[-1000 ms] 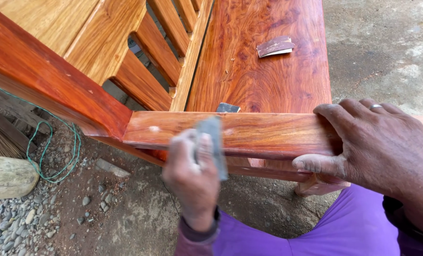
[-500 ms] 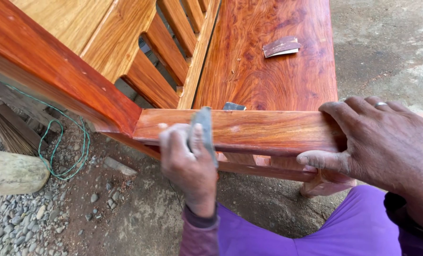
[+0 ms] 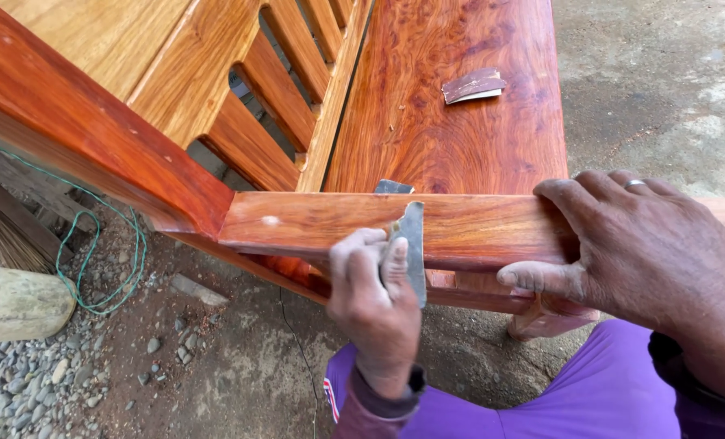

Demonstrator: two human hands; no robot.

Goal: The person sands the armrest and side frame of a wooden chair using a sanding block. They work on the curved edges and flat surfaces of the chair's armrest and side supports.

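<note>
Head view shows our left hand [image 3: 375, 284] clamped on a thin metal scraper [image 3: 413, 248], held against the red wooden rail [image 3: 476, 228] of the bench [image 3: 452, 122]. Our right hand [image 3: 639, 244] grips the rail, steadying it. We judge scraping is underway; the following stroke needs even pressure.

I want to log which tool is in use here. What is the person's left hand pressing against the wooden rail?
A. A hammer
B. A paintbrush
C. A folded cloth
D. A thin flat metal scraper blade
D: the left hand pinches a thin grey flat scraper blade upright against the front face of the reddish wooden rail, while the right hand grips the rail beside it.
</note>
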